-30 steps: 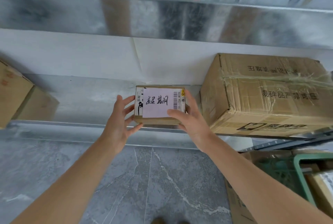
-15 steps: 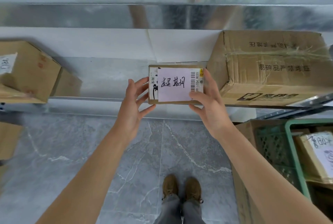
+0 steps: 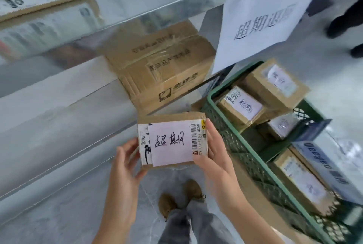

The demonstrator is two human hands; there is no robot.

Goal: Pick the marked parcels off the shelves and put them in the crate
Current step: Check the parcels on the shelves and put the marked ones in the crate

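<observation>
Now held in mid-air above the floor, clear of the grey metal shelf (image 3: 59, 135): a small brown cardboard parcel (image 3: 172, 141) with a pink handwritten label, clamped between the left hand (image 3: 125, 167) and right hand (image 3: 214, 153) at its short sides. Probably light and stiff, with corners that dent; best gripped by those sides. Open room rightward to the green plastic lattice crate (image 3: 247, 157); mind its near rim and the boxes already stacked inside.

Big taped carton (image 3: 163, 67), print upside down. White handwritten sign (image 3: 261, 16) hangs just right of it. My brown shoes (image 3: 167, 203) and grey jeans (image 3: 176, 226) over marbled floor (image 3: 68, 216). Dark legs (image 3: 345, 8) top right, possibly a bystander.
</observation>
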